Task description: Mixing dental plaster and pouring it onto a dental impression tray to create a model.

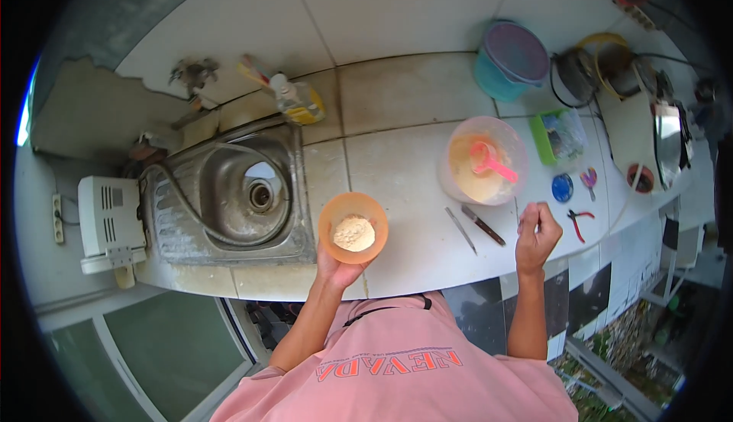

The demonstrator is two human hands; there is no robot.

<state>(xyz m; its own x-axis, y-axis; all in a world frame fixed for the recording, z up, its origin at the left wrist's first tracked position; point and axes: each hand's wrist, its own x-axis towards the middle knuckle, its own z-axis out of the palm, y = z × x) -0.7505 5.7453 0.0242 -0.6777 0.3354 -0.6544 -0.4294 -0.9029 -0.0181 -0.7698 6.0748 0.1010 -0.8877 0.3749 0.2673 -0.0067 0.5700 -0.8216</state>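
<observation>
My left hand (pixel 341 272) is wrapped round an orange cup (pixel 353 204) from below, in front of the sink's right side. Pale powder (pixel 354 234) lies at the bottom of this cup. Closed with its fingers pressed together, my right hand (pixel 537 240) is above the counter's front edge; whether anything is inside cannot be seen. Beyond it stands a translucent pink tub (pixel 450 178) of similar powder, with a bright pink scoop (pixel 498 167) resting in it. A dark-handled knife (pixel 484 226) and a thin metal tool (pixel 460 230) lie between the hands. Red-handled pliers (pixel 579 224) lie right of my right hand.
At the left is a steel sink (pixel 301 193) with a hose in it. A soap bottle (pixel 298 101) stands behind. To the right are a lidded turquoise bucket (pixel 495 77), a green basket (pixel 544 141), a blue round object (pixel 562 187) and a white appliance (pixel 630 136).
</observation>
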